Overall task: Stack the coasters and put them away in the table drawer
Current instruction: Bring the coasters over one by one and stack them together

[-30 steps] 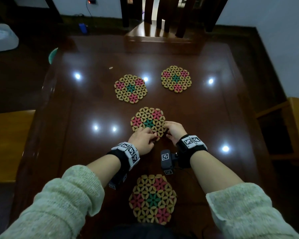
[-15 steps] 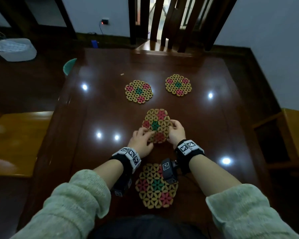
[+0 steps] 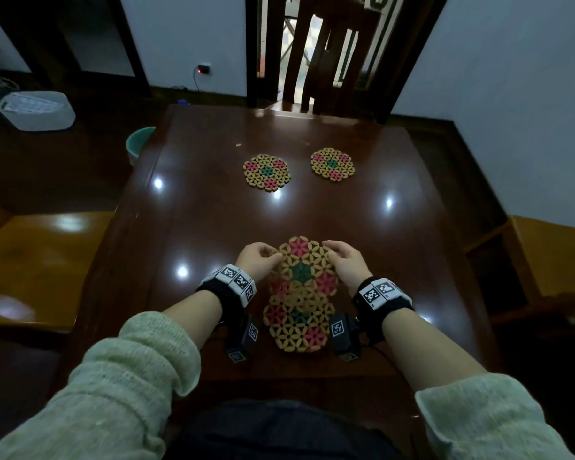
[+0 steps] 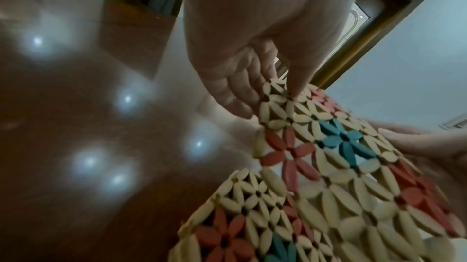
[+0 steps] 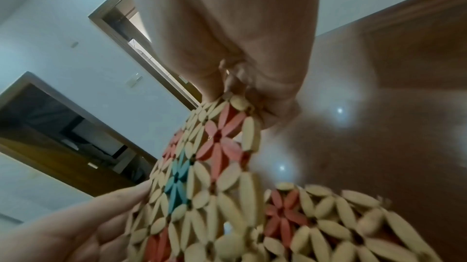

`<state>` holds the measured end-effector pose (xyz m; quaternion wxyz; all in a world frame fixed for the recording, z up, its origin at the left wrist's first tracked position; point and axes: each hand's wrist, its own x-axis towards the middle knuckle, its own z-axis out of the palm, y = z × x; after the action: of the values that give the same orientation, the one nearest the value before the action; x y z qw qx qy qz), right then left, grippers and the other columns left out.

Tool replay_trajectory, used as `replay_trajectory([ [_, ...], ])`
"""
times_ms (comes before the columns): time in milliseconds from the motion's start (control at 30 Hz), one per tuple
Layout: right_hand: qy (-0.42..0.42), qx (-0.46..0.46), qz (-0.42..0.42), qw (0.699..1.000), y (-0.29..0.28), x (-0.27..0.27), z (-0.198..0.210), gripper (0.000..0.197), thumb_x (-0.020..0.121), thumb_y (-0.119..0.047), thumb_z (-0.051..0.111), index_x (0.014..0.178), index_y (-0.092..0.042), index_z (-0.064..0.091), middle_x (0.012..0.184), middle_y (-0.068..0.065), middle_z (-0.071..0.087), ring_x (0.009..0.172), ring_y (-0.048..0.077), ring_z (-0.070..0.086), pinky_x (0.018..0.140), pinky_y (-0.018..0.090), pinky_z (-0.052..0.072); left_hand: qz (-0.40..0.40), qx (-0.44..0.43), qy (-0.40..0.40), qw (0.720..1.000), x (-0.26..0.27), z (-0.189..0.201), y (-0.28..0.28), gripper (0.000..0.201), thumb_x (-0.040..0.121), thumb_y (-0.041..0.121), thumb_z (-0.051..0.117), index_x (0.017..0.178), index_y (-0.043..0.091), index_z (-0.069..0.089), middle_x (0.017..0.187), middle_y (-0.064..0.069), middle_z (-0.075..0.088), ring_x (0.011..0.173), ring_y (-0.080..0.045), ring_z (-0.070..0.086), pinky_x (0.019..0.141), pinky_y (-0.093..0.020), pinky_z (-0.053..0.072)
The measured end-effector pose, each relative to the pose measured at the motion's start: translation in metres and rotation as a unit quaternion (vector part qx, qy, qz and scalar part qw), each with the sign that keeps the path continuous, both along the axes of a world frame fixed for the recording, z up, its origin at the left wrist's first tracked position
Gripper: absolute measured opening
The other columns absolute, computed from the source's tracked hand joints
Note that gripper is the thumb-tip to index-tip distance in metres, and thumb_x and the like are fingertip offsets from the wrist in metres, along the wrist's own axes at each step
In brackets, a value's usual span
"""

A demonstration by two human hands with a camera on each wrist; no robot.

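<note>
I see a dark wooden chair (image 3: 329,58) at the table's far edge and a teal bin (image 3: 139,141) by its left corner. White basket (image 3: 35,109) on the floor far left, wall plug (image 3: 204,68) with red light behind.

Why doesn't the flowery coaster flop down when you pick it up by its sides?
The held coaster is probably fairly stiff: it stays flat between the left hand and right hand, with no sag. It looks made of small joined bead-like pieces, so it might bend a little. It seems light, since fingertips alone carry it.
</note>
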<state>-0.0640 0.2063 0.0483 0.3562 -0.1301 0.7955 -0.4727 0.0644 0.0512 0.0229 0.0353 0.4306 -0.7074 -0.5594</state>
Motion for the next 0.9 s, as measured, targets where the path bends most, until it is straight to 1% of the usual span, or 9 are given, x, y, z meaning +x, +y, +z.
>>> replay_trajectory([
  [133, -0.014, -0.001, -0.071, 0.997, 0.024, 0.011, -0.014, 0.028, 0.09, -0.032, 0.061, 0.111, -0.015, 0.066, 0.114, 0.009, 0.069, 0.106, 0.023, 0.066, 0.096, 0.044, 0.053, -0.009, 0.018, 0.006, 1.0, 0.019, -0.004, 0.017, 0.009, 0.082, 0.021, 0.072, 0.08, 0.018, 0.063, 0.091, -0.006, 0.069, 0.08, -0.02, 0.068, 0.056, -0.027, 0.056],
  [200, -0.066, 0.001, -0.091, 0.994, 0.035, 0.018, -0.014, 0.022, 0.091, -0.029, 0.062, 0.108, -0.015, 0.066, 0.108, 0.008, 0.07, 0.096, 0.02, 0.068, 0.083, 0.037, 0.058, -0.012, 0.023, 0.014, 1.0, 0.025, -0.006, 0.024, 0.009, 0.084, 0.018, 0.07, 0.082, 0.016, 0.062, 0.095, -0.008, 0.069, 0.076, -0.016, 0.066, 0.049, -0.021, 0.054],
  [267, -0.108, 0.032, -0.07, 0.991, 0.045, 0.025, -0.011, 0.019, 0.093, -0.018, 0.06, 0.112, -0.016, 0.063, 0.097, 0.006, 0.068, 0.081, 0.016, 0.066, 0.067, 0.031, 0.056, -0.007, 0.049, 0.022, 0.999, 0.03, -0.009, 0.031, 0.008, 0.085, 0.017, 0.07, 0.083, 0.015, 0.062, 0.098, -0.01, 0.069, 0.081, -0.018, 0.068, 0.053, -0.026, 0.058],
  [400, -0.123, 0.1, -0.034, 0.987, 0.055, 0.027, -0.018, 0.031, 0.087, -0.003, 0.065, 0.115, -0.012, 0.059, 0.109, 0.01, 0.065, 0.103, 0.027, 0.065, 0.09, 0.046, 0.056, 0.023, 0.09, 0.027, 0.995, 0.035, -0.011, 0.042, 0.008, 0.084, 0.016, 0.07, 0.089, 0.012, 0.065, 0.099, -0.01, 0.069, 0.091, -0.024, 0.069, 0.073, -0.043, 0.061],
  [500, -0.107, 0.124, -0.052, 0.985, 0.06, 0.025, -0.03, 0.039, 0.074, 0.005, 0.075, 0.11, -0.003, 0.064, 0.113, 0.015, 0.066, 0.105, 0.031, 0.065, 0.086, 0.047, 0.058, 0.059, 0.1, 0.017, 0.993, 0.034, -0.014, 0.049, 0.007, 0.083, 0.017, 0.072, 0.085, 0.013, 0.067, 0.097, -0.012, 0.071, 0.089, -0.025, 0.069, 0.07, -0.041, 0.062],
  [600, -0.08, 0.14, -0.039, 0.986, 0.062, 0.022, -0.037, 0.029, 0.071, 0.001, 0.078, 0.097, -0.007, 0.07, 0.105, 0.016, 0.07, 0.094, 0.029, 0.069, 0.08, 0.044, 0.061, 0.08, 0.104, -0.009, 0.991, 0.034, -0.013, 0.055, 0.013, 0.083, 0.018, 0.07, 0.092, 0.008, 0.07, 0.097, -0.014, 0.07, 0.083, -0.024, 0.068, 0.06, -0.034, 0.059],
  [700, -0.047, 0.161, -0.018, 0.986, 0.062, 0.023, -0.036, 0.023, 0.076, -0.005, 0.076, 0.098, -0.009, 0.071, 0.102, 0.012, 0.072, 0.088, 0.023, 0.071, 0.081, 0.039, 0.061, 0.103, 0.113, -0.019, 0.988, 0.038, -0.014, 0.059, 0.016, 0.083, 0.014, 0.071, 0.095, 0.003, 0.072, 0.096, -0.015, 0.069, 0.087, -0.026, 0.067, 0.065, -0.035, 0.061],
  [800, -0.011, 0.17, -0.014, 0.985, 0.06, 0.025, -0.037, 0.03, 0.077, -0.008, 0.076, 0.107, -0.01, 0.068, 0.102, 0.008, 0.07, 0.085, 0.02, 0.07, 0.079, 0.035, 0.061, 0.125, 0.101, -0.029, 0.987, 0.044, -0.018, 0.06, 0.011, 0.079, 0.013, 0.075, 0.088, 0.006, 0.073, 0.092, -0.014, 0.073, 0.081, -0.024, 0.07, 0.064, -0.034, 0.061],
  [900, 0.0, 0.167, -0.012, 0.986, 0.057, 0.028, -0.04, 0.029, 0.078, -0.009, 0.075, 0.106, -0.011, 0.067, 0.097, 0.006, 0.069, 0.078, 0.017, 0.069, 0.077, 0.034, 0.062, 0.128, 0.061, -0.05, 0.989, 0.05, -0.024, 0.059, 0.01, 0.077, 0.017, 0.076, 0.083, 0.009, 0.073, 0.087, -0.009, 0.074, 0.078, -0.021, 0.072, 0.072, -0.037, 0.062],
])
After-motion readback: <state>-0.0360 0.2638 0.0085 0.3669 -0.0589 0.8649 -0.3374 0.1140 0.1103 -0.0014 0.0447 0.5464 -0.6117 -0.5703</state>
